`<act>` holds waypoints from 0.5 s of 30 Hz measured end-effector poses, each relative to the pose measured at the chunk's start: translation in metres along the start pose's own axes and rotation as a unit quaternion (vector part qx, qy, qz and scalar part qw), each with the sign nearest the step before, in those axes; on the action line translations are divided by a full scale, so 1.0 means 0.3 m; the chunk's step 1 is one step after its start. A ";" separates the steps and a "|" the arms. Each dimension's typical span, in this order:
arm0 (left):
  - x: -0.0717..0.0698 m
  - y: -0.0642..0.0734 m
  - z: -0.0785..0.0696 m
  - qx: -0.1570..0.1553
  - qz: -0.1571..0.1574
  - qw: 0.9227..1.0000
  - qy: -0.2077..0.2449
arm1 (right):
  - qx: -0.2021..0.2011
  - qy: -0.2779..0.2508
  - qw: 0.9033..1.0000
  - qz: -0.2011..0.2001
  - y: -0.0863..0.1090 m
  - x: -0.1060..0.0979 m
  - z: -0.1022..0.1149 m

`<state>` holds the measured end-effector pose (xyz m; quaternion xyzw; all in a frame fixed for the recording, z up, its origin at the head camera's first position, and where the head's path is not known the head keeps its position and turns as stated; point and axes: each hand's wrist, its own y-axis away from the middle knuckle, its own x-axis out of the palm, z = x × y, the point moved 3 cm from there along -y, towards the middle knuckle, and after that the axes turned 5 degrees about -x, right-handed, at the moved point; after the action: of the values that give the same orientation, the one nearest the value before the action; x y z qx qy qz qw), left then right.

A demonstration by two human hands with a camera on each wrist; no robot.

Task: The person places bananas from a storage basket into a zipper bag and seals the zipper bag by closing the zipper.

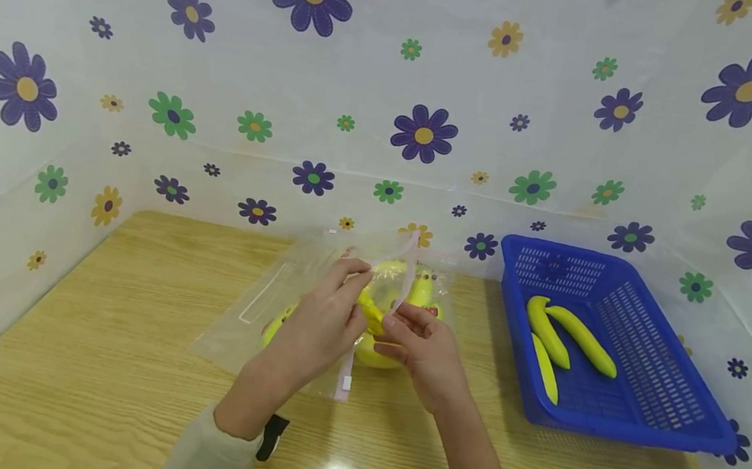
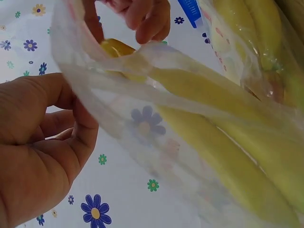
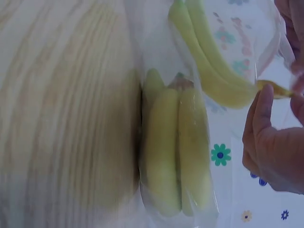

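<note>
A clear slider zip bag (image 1: 257, 314) with a pale pink zip strip lies between my hands, with yellow bananas (image 1: 373, 315) inside it. My left hand (image 1: 321, 324) pinches one side of the bag's mouth, its thumb and fingers curled at the film. My right hand (image 1: 428, 355) pinches the opposite side of the mouth, fingertips right beside the banana stems. In the left wrist view, two long bananas (image 2: 209, 156) show through the film, their dark stem end (image 2: 116, 47) at the opening. The right wrist view shows a second bagged group of bananas (image 3: 166, 147) on the table.
A blue plastic basket (image 1: 644, 431) stands on the right with three loose bananas (image 1: 581, 340) in it. The wooden table (image 1: 95, 358) meets a flower-print sheet (image 1: 365, 73) at the back and sides.
</note>
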<state>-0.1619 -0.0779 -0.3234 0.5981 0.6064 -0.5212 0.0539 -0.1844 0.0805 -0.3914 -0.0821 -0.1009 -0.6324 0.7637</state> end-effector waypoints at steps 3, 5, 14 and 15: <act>0.005 0.002 -0.009 0.003 0.007 1.000 -0.002 | -0.004 0.038 0.999 -0.038 0.004 0.015 -0.011; 0.010 0.004 -0.013 0.001 0.016 1.000 -0.003 | -0.001 0.054 0.997 -0.049 0.005 0.023 -0.017; 0.023 0.006 -0.023 -0.003 0.024 1.000 -0.010 | 0.021 0.108 0.991 -0.071 0.000 0.029 -0.045; 0.023 0.007 -0.023 -0.001 0.024 1.000 -0.007 | 0.023 0.110 0.991 -0.074 -0.002 0.028 -0.045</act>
<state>-0.1584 -0.0691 -0.3261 0.6088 0.5923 -0.5230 0.0710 -0.1827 0.0689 -0.4022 0.0130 -0.0368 -0.6895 0.7233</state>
